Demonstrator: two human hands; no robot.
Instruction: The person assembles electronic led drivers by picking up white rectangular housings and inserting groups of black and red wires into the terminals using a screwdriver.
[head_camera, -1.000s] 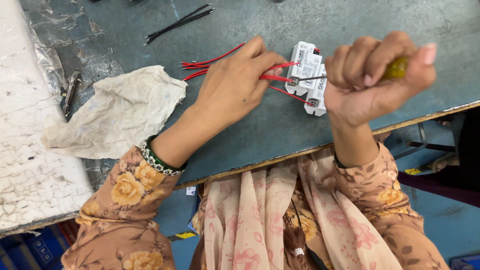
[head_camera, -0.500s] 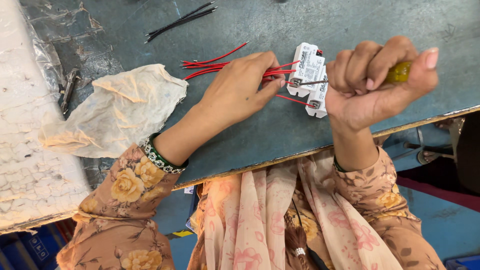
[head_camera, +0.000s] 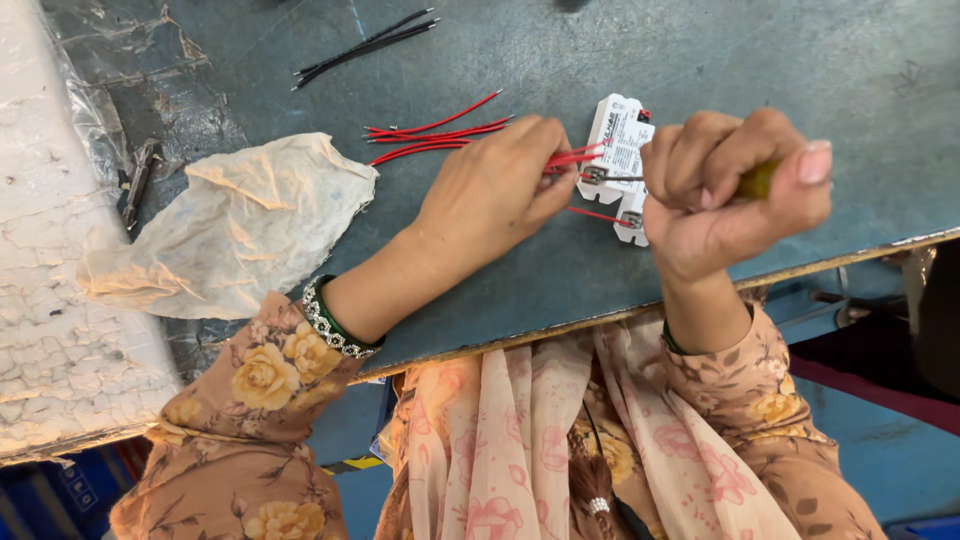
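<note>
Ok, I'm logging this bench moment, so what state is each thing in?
left hand: pinching red wires at the module
right hand: fisted around the screwdriver
screwdriver: tip at the module's terminal
white module: flat on the table
loose red wires: lying unconnected
black wires: lying aside
cloth: crumpled

one white module (head_camera: 617, 140), one screwdriver (head_camera: 757, 180), one cloth (head_camera: 240, 225)

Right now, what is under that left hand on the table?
Under the left hand run red wires; their ends emerge at the fingertips beside the white plastic box. The stretch beneath the palm is covered, as is the grey table there.
</note>
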